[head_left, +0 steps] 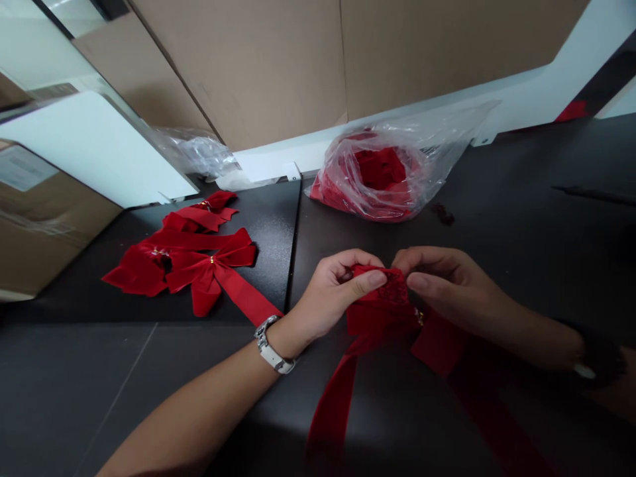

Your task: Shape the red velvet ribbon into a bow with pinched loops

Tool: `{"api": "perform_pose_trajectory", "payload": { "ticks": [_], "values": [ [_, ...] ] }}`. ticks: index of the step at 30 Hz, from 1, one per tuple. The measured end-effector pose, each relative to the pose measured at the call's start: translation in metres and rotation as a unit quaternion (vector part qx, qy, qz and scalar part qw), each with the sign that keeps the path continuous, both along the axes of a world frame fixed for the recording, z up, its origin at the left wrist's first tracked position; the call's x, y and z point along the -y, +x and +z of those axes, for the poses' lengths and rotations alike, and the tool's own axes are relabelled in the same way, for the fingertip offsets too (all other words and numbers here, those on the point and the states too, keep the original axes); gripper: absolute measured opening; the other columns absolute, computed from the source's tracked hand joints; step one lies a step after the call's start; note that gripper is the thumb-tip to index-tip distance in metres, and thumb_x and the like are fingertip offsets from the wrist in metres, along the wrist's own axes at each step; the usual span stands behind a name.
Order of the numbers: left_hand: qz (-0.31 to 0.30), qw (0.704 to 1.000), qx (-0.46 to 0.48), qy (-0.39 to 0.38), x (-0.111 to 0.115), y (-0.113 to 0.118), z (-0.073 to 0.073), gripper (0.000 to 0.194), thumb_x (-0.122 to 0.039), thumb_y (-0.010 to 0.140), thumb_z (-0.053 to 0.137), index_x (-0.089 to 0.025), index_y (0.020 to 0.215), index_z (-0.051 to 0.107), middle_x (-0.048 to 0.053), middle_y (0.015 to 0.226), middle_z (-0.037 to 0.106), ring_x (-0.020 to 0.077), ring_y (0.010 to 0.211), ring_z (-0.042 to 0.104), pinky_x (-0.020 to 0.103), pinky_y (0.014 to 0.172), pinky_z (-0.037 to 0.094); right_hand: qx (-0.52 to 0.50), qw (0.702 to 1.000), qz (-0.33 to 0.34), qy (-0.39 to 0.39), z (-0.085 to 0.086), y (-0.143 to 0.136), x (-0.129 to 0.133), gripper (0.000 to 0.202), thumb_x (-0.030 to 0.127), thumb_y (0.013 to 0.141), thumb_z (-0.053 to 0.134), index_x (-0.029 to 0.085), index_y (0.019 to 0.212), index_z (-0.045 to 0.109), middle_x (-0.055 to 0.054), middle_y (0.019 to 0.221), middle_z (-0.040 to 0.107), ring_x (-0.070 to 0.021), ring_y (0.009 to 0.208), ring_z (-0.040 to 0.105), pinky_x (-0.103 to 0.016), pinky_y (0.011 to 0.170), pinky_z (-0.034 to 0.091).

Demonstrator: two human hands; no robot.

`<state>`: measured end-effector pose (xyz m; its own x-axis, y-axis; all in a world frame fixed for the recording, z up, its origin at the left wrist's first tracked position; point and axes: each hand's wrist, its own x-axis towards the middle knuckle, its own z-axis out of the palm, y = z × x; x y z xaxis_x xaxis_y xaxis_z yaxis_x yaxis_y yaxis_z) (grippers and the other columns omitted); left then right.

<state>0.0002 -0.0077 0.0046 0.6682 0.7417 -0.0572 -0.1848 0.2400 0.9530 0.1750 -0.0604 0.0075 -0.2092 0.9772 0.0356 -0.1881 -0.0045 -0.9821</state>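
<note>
Both of my hands work on a red ribbon bow (377,324) just above the dark table. My left hand (338,288), with a metal watch at the wrist, pinches the bow's upper loop between thumb and fingers. On the other side of that loop, my right hand (442,281) has thumb and fingertips closed at its edge; whatever small part lies between them is hidden. A gold tie shows at the bow's middle, partly behind the right hand. Long ribbon tails (332,404) hang down toward me.
Several red bows (213,260) lie piled at the left. A clear plastic bag (372,175) of red ribbon stands behind my hands, with a small dark red scrap (442,214) beside it. Cardboard (278,73) and white panels border the back; a dark thin tool (591,194) lies right.
</note>
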Motion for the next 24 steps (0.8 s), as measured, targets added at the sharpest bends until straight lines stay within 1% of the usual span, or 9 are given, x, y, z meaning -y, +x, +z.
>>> {"api": "perform_pose_trajectory", "payload": {
  "ticks": [6, 13, 17, 18, 20, 22, 24],
  "values": [
    [-0.003, 0.999, -0.003, 0.04, -0.0001, -0.0004, -0.0014, 0.035, -0.041, 0.072, 0.072, -0.011, 0.087, 0.06, 0.002, 0.076, 0.062, 0.0027, 0.062, 0.054, 0.014, 0.059, 0.044, -0.001, 1.0, 0.001, 0.009, 0.0018, -0.0001, -0.0007, 0.023, 0.041, 0.075, 0.073, 0.019, 0.076, 0.065, -0.001, 0.066, 0.058, -0.01, 0.057, 0.052, -0.021, 0.052, 0.042],
    [0.023, 0.989, -0.013, 0.146, 0.0014, -0.0004, 0.0057, 0.028, -0.035, 0.075, 0.069, -0.009, 0.079, 0.058, 0.002, 0.076, 0.062, 0.0025, 0.066, 0.055, 0.012, 0.06, 0.044, 0.029, 0.999, -0.001, 0.026, 0.0029, -0.0009, -0.0007, 0.026, 0.041, 0.072, 0.074, 0.018, 0.073, 0.062, -0.001, 0.065, 0.058, -0.0098, 0.055, 0.051, -0.02, 0.05, 0.042],
    [0.029, 0.983, -0.033, 0.177, 0.0026, -0.0005, 0.0063, 0.028, -0.035, 0.076, 0.068, -0.01, 0.085, 0.059, 0.004, 0.081, 0.061, 0.0035, 0.069, 0.055, 0.013, 0.063, 0.045, 0.033, 0.999, -0.006, 0.033, 0.003, -0.0011, -0.0007, 0.025, 0.038, 0.071, 0.075, 0.017, 0.072, 0.061, -0.001, 0.066, 0.058, -0.0101, 0.056, 0.052, -0.02, 0.05, 0.043],
    [0.038, 0.981, -0.036, 0.187, 0.0025, -0.0005, 0.0054, 0.029, -0.035, 0.076, 0.068, -0.011, 0.088, 0.058, 0.004, 0.083, 0.061, 0.0035, 0.07, 0.054, 0.013, 0.064, 0.045, 0.034, 0.999, -0.007, 0.034, 0.003, -0.0012, -0.0006, 0.024, 0.037, 0.071, 0.075, 0.018, 0.073, 0.061, -0.001, 0.066, 0.058, -0.0099, 0.056, 0.052, -0.02, 0.05, 0.043],
    [0.075, 0.973, -0.035, 0.217, 0.0018, -0.0003, 0.0031, 0.031, -0.035, 0.075, 0.07, -0.012, 0.091, 0.056, 0.004, 0.087, 0.059, 0.004, 0.075, 0.054, 0.014, 0.068, 0.046, 0.044, 0.998, -0.013, 0.035, 0.003, -0.0017, -0.0004, 0.022, 0.035, 0.072, 0.075, 0.018, 0.074, 0.061, -0.001, 0.067, 0.058, -0.0095, 0.056, 0.052, -0.02, 0.05, 0.043],
    [0.113, 0.956, -0.036, 0.268, 0.0011, -0.0002, 0.0013, 0.03, -0.034, 0.075, 0.07, -0.012, 0.089, 0.054, 0.004, 0.09, 0.058, 0.0057, 0.081, 0.054, 0.016, 0.075, 0.047, 0.061, 0.997, -0.028, 0.039, 0.0029, -0.0026, -0.0002, 0.021, 0.034, 0.073, 0.074, 0.018, 0.074, 0.061, -0.001, 0.067, 0.058, -0.0096, 0.057, 0.052, -0.019, 0.05, 0.044],
    [0.133, 0.934, -0.053, 0.327, 0.0007, -0.0003, 0.0012, 0.024, -0.032, 0.077, 0.067, -0.012, 0.083, 0.057, 0.006, 0.092, 0.057, 0.0076, 0.087, 0.055, 0.019, 0.081, 0.047, 0.077, 0.995, -0.047, 0.047, 0.0027, -0.004, -0.0002, 0.019, 0.034, 0.073, 0.072, 0.018, 0.074, 0.061, -0.001, 0.067, 0.058, -0.0098, 0.057, 0.053, -0.02, 0.05, 0.044]
  ]
}}
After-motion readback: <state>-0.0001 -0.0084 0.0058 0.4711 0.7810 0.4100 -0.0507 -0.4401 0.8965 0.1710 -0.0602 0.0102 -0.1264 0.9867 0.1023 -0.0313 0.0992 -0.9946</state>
